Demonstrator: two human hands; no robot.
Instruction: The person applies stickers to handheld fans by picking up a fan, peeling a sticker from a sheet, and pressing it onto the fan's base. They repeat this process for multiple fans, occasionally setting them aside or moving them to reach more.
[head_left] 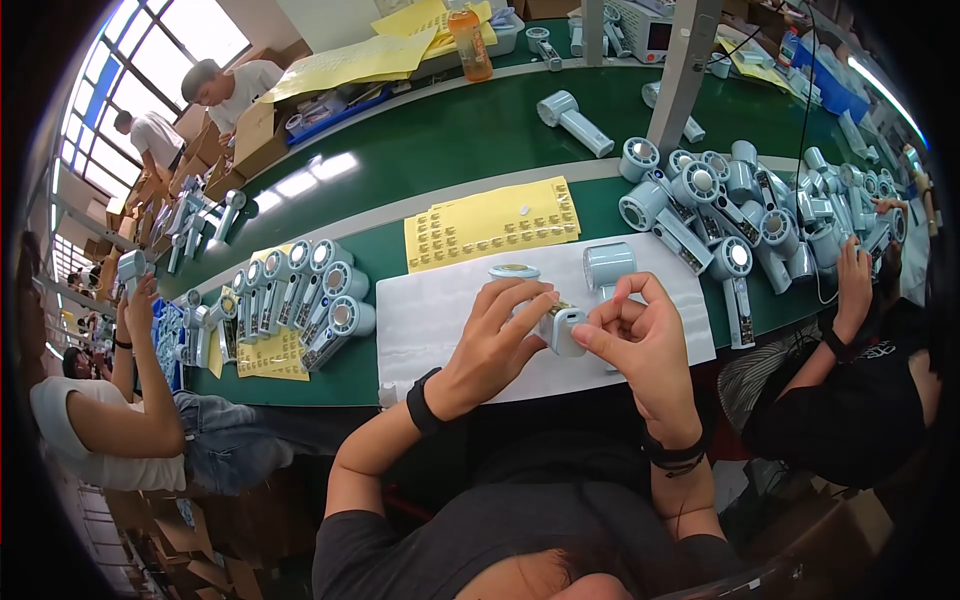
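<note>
My left hand is closed round the handle of a light blue handheld fan. The fan's round head shows beyond my fingers, and the handle's end with a small dark slot faces right. At that end my right hand is closed, thumb and fingertips pressed together against the handle's edge. Whether a small piece sits between those fingertips, I cannot tell. A second light blue handheld fan lies just past my right hand on the white sheet, its handle partly hidden by my fingers.
Yellow sticker sheets lie beyond the white sheet. Rows of fans stand at left on more yellow sheets; a large fan pile is at right. A metal post rises from the green table. Co-workers sit close on both sides.
</note>
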